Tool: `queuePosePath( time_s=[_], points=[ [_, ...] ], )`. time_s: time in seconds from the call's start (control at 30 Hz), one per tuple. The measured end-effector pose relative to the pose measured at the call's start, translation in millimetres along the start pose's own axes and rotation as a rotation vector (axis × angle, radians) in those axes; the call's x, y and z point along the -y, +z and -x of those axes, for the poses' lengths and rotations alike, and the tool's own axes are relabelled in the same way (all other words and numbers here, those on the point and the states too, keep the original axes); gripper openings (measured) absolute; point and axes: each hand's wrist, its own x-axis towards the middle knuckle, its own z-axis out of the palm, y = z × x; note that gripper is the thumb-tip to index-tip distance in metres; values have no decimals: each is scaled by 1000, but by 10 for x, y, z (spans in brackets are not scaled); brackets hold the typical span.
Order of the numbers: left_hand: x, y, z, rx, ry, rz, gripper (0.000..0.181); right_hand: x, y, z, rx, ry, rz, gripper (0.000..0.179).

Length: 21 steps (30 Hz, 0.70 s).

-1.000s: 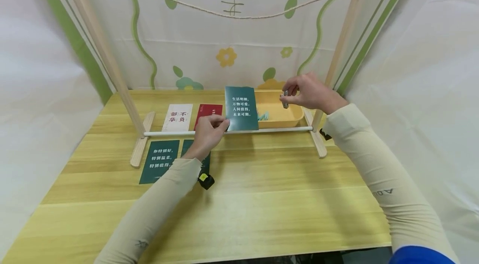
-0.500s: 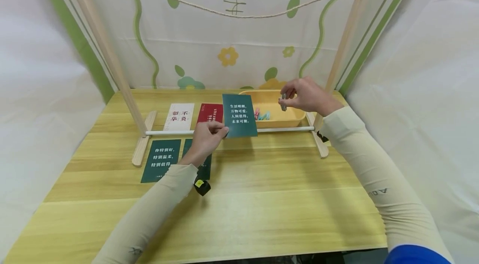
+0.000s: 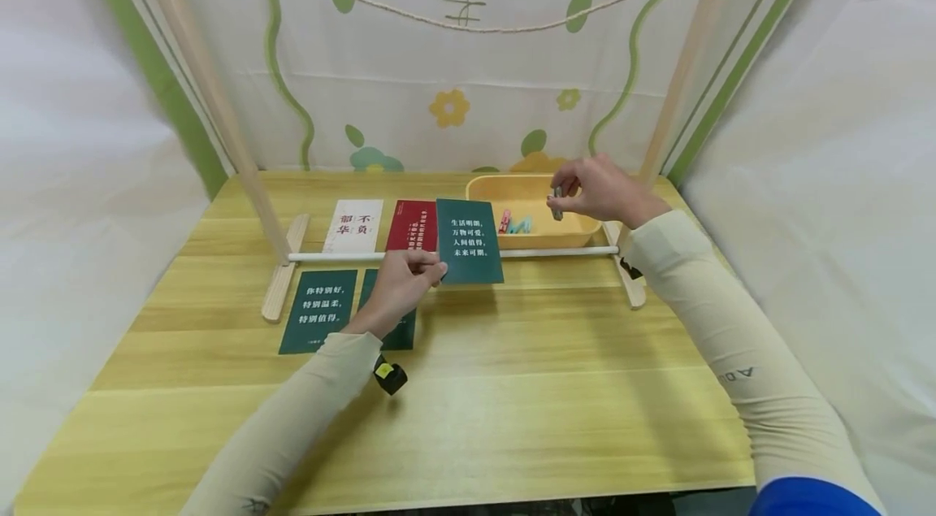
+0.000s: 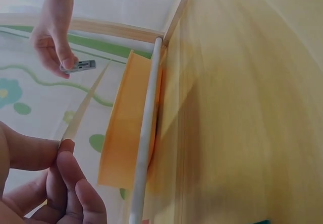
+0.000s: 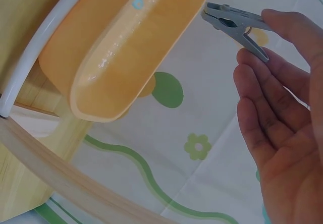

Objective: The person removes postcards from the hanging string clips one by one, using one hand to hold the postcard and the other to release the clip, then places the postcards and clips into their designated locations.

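My left hand (image 3: 405, 282) pinches the lower left edge of a dark green card (image 3: 470, 244) with white Chinese writing. In the left wrist view the card (image 4: 87, 103) shows nearly edge-on between thumb and fingertips. My right hand (image 3: 601, 189), raised over the right end of the yellow tray (image 3: 578, 241), pinches a grey clothespin (image 5: 237, 23) by its handle ends, its tip pointing away from the fingers. The clothespin and the card are apart. Above both hands a twine rope (image 3: 409, 15) sags between two wooden posts.
A white card (image 3: 354, 225) and a red card (image 3: 411, 225) lie behind the white rod (image 3: 336, 257). Two more green cards lie in front, one a green card (image 3: 318, 311) at left, the other partly under my left wrist. Pink and blue clothespins (image 3: 521, 226) lie in the tray.
The green card in my left hand has come down and toward me, uncovering more of the tray and red card. My right hand keeps the clothespin at about the same place.
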Motion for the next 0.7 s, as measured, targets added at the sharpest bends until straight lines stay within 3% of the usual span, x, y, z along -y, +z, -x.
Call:
queuePosePath(
  time_s=[0.2, 0.47, 0.7],
  points=[
    [53, -13, 47, 40, -14, -34, 17, -18, 30, -23, 7, 5, -1, 17],
    [116, -29, 146, 107, 33, -73, 15, -41, 83, -49, 14, 18, -22, 20],
    [164, -61, 232, 112, -91, -101, 11, -30, 168, -92, 29, 28, -40, 22]
  ],
)
